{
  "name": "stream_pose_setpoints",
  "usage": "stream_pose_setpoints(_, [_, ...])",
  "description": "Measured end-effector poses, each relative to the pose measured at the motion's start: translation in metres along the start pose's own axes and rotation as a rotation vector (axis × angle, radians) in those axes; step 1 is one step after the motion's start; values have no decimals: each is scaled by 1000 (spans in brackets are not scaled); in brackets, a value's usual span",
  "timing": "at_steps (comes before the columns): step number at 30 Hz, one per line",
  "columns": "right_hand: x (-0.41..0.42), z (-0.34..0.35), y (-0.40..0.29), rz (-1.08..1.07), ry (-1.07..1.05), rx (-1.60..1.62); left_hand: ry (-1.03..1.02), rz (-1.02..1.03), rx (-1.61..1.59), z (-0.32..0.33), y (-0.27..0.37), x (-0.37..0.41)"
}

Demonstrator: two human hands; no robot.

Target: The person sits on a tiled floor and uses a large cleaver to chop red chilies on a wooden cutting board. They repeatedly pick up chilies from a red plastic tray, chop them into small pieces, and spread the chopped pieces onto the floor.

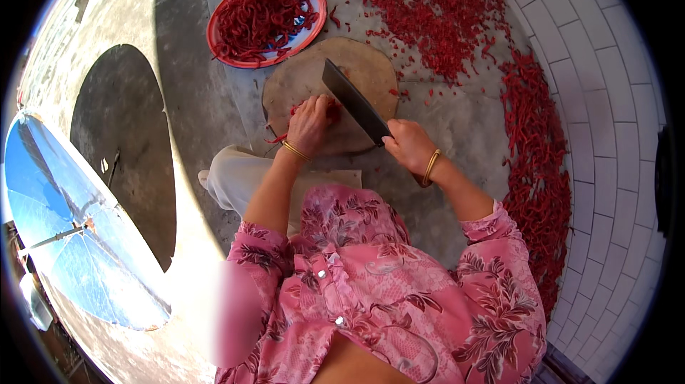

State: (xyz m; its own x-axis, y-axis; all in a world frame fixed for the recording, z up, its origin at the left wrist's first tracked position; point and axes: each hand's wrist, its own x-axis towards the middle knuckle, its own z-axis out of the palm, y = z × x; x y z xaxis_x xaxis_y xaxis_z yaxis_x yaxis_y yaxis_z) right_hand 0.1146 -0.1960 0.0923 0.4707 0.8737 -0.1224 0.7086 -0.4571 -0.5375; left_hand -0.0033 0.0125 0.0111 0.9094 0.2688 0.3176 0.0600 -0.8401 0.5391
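On a round wooden chopping block (364, 60), my left hand (307, 126) presses down on a small bunch of dried red chili peppers (333, 111); some stick out at its left. My right hand (411, 143) grips the handle of a cleaver (356, 103), whose broad dark blade slants up and left over the block, just right of the peppers. Beyond the block, to the upper left, an oval red-rimmed tray (322, 7) holds a heap of whole red chili peppers (257, 20).
Chopped red chili (428, 15) is spread over the concrete floor at upper right. Whole chilies (535, 170) lie in a long band beside the white brick wall (604, 116). A reflective dish, perhaps a solar cooker (85, 245), stands at left, its shadow on the floor.
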Motion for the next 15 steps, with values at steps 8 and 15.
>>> stream_pose_setpoints(8, [-1, -9, -17, 73, -65, 330, 94, 128, 84, 4, 14, -14])
stream_pose_setpoints(15, [-4, 1, -7, -91, 31, 121, 38, 97, 179, 3, 25, -17])
